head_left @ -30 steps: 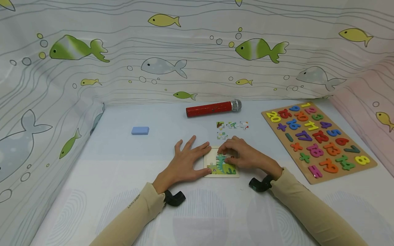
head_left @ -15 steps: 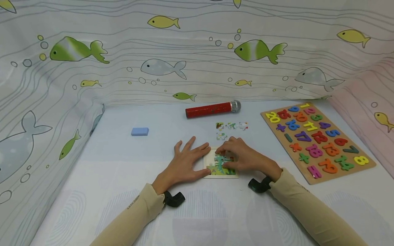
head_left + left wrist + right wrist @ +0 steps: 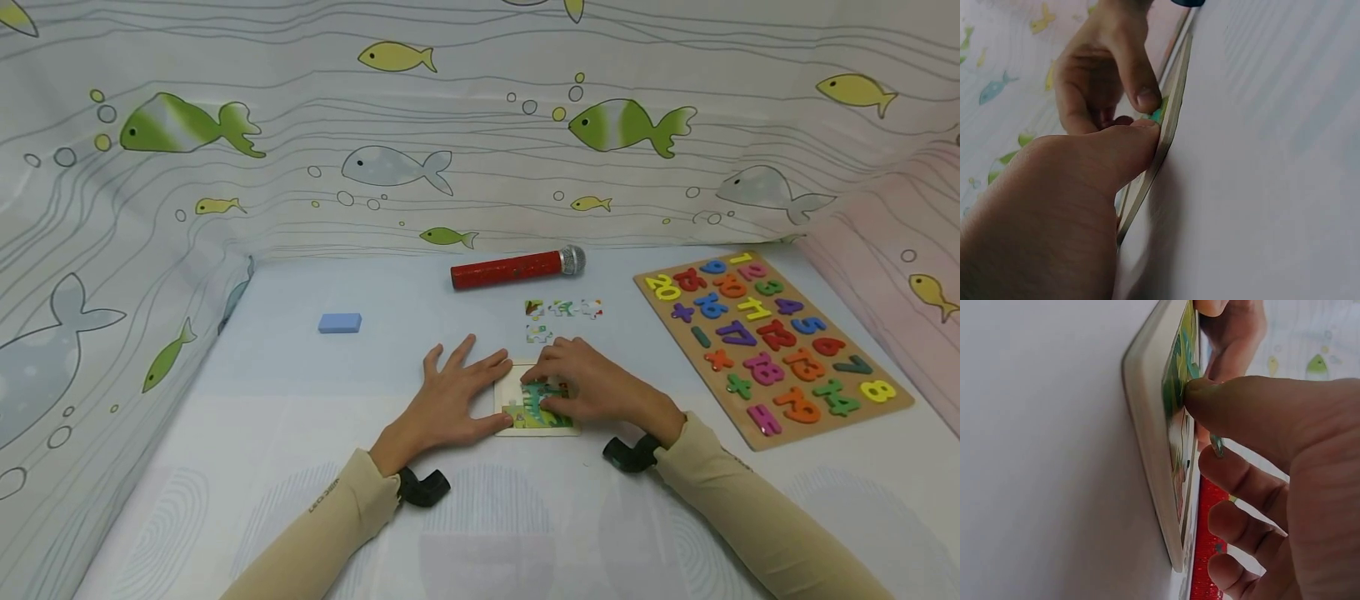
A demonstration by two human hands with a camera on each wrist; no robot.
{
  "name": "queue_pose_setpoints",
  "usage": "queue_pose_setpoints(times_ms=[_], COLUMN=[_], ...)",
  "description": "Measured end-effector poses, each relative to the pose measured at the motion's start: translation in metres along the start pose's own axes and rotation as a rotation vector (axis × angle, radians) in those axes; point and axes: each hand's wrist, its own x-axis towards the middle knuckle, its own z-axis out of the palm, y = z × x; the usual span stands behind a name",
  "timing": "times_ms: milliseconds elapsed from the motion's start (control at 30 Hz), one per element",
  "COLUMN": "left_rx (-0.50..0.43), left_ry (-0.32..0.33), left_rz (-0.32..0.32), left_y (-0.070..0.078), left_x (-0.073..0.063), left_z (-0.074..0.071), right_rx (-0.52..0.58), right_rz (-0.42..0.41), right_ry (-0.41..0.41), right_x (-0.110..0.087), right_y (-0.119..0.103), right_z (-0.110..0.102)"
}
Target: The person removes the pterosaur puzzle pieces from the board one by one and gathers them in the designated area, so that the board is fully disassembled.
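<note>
With your spread left hand (image 3: 447, 402) bracing the dinosaur puzzle tray (image 3: 543, 432) well inside the far edge of the table (image 3: 292, 375), press the jigsaw pieces (image 3: 533, 404) level with your right hand (image 3: 592, 383), thumb and forefinger apart, any pinch unclear.

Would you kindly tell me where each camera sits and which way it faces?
Head: on the head, facing forward and down at the puzzle board; left hand, right hand and sleeves show.
Left wrist: on that wrist, looking past the left thumb along the puzzle board's edge; the right hand shows beyond.
Right wrist: on that wrist, looking past the right thumb across the puzzle board; part of the left hand shows.
Both wrist views share the puzzle board and both hands.
</note>
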Motion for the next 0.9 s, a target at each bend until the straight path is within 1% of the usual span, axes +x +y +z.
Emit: queue_pose_setpoints(times_ms=[400,600,700,800,900], left_rx=[-0.007,-0.002,-0.007,-0.012,-0.011], left_ry=[0.012,0.008,-0.002,-0.01,-0.008], left_rz=[0.008,0.008,0.003,-0.005,-0.008], left_y=[-0.001,-0.001,0.0,0.0,0.001], left_x=[0.0,0.001,0.0,-0.001,-0.001], left_z=[0.001,0.001,0.001,0.001,0.001], right_rx=[0.022,0.043,0.075,0.094,0.082], right_rz=[-0.017,0.011,0.027,0.044,0.07], right_ry=[0.08,0.1,0.146,0.214,0.281], right_x=[-0.001,-0.001,-0.002,-0.004,-0.006], right_y=[0.001,0.005,0.011,0.022,0.037], right_z=[0.002,0.001,0.0,-0.004,-0.009])
